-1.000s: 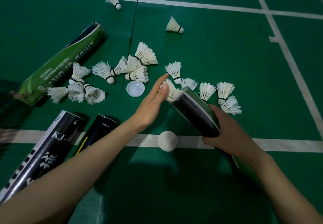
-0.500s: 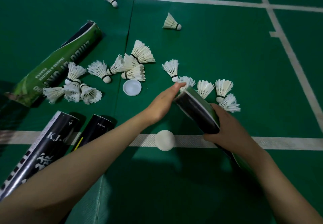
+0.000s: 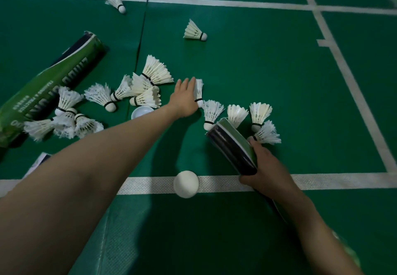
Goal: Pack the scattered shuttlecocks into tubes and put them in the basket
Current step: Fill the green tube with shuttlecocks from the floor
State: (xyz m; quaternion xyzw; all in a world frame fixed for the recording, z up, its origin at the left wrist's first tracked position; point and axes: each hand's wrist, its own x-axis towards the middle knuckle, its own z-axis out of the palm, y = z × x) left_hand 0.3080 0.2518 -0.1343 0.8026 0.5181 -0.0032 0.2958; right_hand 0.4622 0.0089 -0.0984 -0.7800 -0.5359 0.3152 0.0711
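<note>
left hand (image 3: pixel 184 97), fingers straight, touches a shuttlecock (image 3: pixel 199 90) at mid-court; right hand (image 3: pixel 267 172) grips a tilted dark tube (image 3: pixel 231 143), near right.

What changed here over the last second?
The left hand pushed one shuttlecock into the tube, then reached forward to a loose shuttlecock on the floor, which its fingers now touch. The right hand still grips the tube; the other shuttlecocks lie unmoved.
</note>
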